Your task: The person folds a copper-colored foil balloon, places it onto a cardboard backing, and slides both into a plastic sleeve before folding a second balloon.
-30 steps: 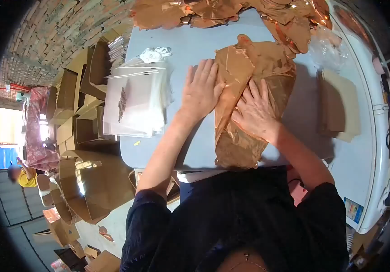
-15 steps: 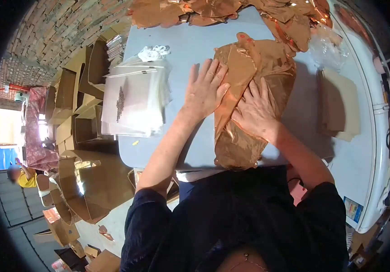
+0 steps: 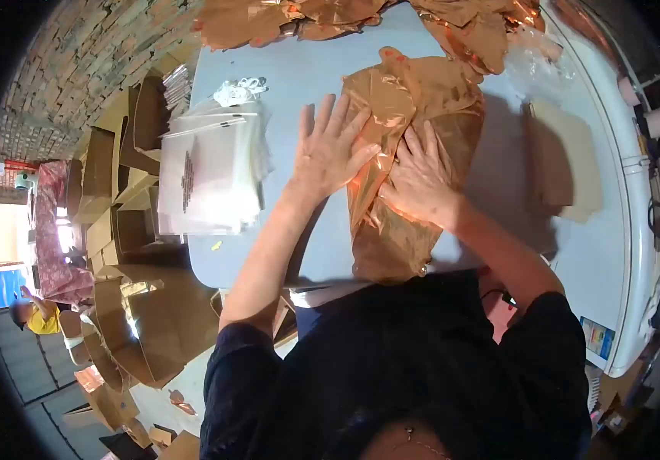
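Observation:
A flat, deflated copper-coloured foil balloon lies folded lengthwise on the pale table, its lower end near my body. My left hand is spread along its left edge, with the thumb and fingertips on the foil and the palm over the table. My right hand lies flat on the middle of the balloon, fingers stretched and apart. The foil is creased and shiny between the two hands. Neither hand grips anything.
More copper foil balloons are heaped at the far edge. Clear plastic bags are stacked on the left, below a white string bundle. Brown cardboard sheets lie on the right. Open cardboard boxes stand beside the table.
The view has shifted slightly, so the table contents appear farther left. Both hands stay spread at the balloon, and its lower part looks a little flatter and narrower.

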